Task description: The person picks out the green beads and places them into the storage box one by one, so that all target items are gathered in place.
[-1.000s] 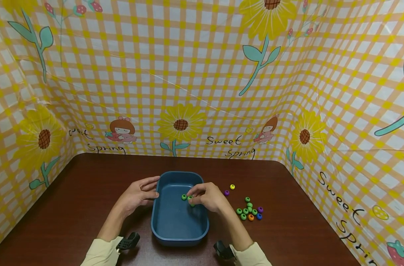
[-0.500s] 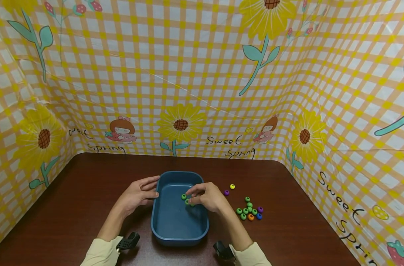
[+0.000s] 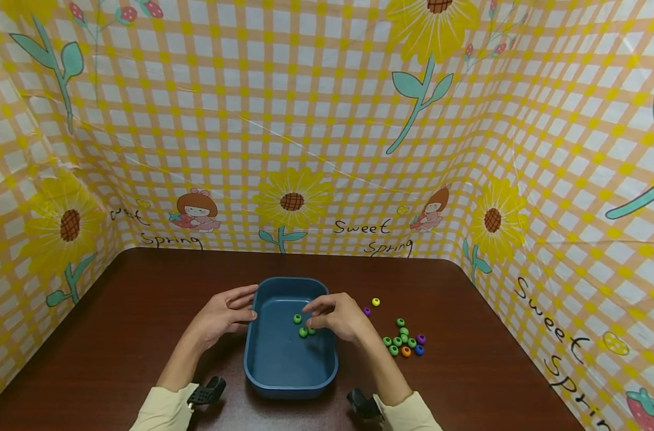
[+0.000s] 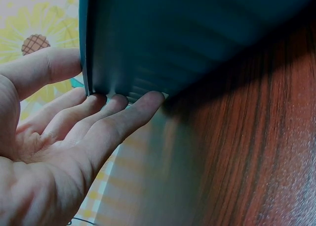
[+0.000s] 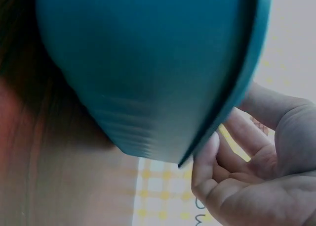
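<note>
A blue plastic bin (image 3: 290, 392) stands on the table with three green beads inside, among them a bead (image 3: 297, 319) and a nearer one (image 3: 303, 332). Over the bin's right rim reaches my right hand (image 3: 341, 317); thumb and fingers are apart above the beads, pinching nothing. Its fingertips are hidden behind the bin wall (image 5: 143, 67) in the right wrist view. My left hand (image 3: 222, 314) rests against the bin's left side. In the left wrist view its fingers (image 4: 121, 124) extend along the outer wall, and the thumb touches the rim.
Right of the bin lie several green beads (image 3: 397, 341), with an orange bead (image 3: 406, 352), a blue bead (image 3: 420, 350) and a purple bead (image 3: 420, 339). Farther back are a yellow bead (image 3: 376, 302) and another purple one. Checked cloth (image 3: 327, 143) walls in the table.
My right hand has let go of a green bead, which dropped to the bin floor beside the others. The right fingers have spread slightly and lifted. My left hand has stayed in place.
</note>
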The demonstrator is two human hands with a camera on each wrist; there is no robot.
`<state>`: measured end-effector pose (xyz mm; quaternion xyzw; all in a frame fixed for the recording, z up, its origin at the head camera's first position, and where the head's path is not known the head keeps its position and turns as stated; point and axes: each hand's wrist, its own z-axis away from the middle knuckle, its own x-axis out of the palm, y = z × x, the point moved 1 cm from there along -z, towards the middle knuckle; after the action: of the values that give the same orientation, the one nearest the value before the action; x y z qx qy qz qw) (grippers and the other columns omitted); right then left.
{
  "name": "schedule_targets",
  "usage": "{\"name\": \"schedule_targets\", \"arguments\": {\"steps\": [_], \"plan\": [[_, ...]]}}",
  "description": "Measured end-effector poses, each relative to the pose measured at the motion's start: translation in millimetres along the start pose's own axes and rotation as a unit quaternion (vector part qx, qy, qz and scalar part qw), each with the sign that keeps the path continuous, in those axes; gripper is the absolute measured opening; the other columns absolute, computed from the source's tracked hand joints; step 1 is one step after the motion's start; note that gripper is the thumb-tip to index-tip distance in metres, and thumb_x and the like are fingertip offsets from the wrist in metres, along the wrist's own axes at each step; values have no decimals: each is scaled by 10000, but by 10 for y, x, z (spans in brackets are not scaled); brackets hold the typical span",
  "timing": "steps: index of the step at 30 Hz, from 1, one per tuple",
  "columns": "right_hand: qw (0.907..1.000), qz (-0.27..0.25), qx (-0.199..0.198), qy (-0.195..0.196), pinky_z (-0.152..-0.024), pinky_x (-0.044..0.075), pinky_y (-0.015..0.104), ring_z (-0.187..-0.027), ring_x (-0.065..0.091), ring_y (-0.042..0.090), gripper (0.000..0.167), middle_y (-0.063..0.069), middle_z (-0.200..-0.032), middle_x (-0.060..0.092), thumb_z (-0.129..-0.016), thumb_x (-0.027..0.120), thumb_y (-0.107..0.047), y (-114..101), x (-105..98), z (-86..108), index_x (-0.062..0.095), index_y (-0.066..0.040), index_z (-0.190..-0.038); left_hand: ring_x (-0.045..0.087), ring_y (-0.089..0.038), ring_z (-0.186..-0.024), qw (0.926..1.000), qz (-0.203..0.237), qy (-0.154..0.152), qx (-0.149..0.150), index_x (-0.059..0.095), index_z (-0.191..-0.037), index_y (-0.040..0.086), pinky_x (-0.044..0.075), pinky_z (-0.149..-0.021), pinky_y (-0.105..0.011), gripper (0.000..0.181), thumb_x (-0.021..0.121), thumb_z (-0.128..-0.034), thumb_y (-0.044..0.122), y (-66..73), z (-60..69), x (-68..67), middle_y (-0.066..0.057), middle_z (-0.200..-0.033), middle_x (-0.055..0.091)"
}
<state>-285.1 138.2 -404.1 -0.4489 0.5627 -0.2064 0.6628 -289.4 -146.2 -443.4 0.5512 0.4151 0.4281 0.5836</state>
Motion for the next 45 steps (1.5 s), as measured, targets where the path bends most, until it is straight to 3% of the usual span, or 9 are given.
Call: {"name": "schedule_targets", "arguments": {"steps": [11,22,33,45], "plan": [[9975,-133,417,557,-813,578,432,-849,656,192,253,53,-940,697,-880,783,-140,1,-313,117,773,-88,-1127,487,-426,-1392,10000,-9,8,-16,419,-1537,41,596,-900,-464,633,652,-951,-3,-20,-23,-5,-229,-1553,446],[9948,-328,541,799,-674,511,325,-738,613,200,281,89,-911,688,-884,779,-146,93,-619,206,753,-85,-1158,469,-427,-1405,10000,34,-9,-33,407,-1543,35,593,-910,-462,655,672,-945,12,-15,-7,-11,-236,-1561,431],[9888,-172,919,1166,-752,508,343,-938,635,222,331,97,-1082,689,-892,787,-230,248,-913,308,740,-123,-1202,506,-428,-1376,10000,-2,42,-10,417,-1539,42,594,-902,-477,626,643,-957,-9,-22,-17,-7,-235,-1553,443],[9828,-302,1195,1375,-903,591,420,-990,698,218,366,204,-1209,643,-920,749,-157,495,-1154,388,692,-41,-1263,533,-417,-1356,9999,-62,123,-6,438,-1530,54,598,-895,-468,629,662,-945,1,-17,-15,-3,-224,-1545,460]]}}
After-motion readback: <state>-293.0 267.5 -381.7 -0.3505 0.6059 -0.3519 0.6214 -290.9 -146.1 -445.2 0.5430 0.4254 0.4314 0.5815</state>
